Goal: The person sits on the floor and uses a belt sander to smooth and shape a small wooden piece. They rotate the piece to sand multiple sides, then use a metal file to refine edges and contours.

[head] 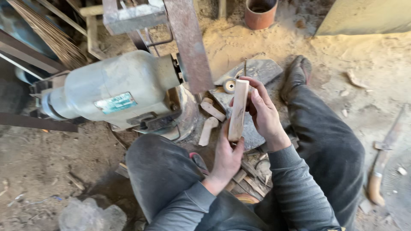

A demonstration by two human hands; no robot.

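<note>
In the head view, a pale wooden piece [238,110] stands nearly upright at centre, its lower end pinched by the left hand [225,155] at 6 o'clock and its upper part clasped by the curled fingers of the right hand [264,112] at 3 o'clock. A grey motor [113,90] with a rusty sanding belt [188,42] sits at 9 to 10 o'clock of the wood, and a knife [380,164] lies on the ground well apart at 4 o'clock.

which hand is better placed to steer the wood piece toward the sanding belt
Likely the right hand: it grips the wood piece at its upper end, nearest the belt. The left hand supports the bottom.
</note>
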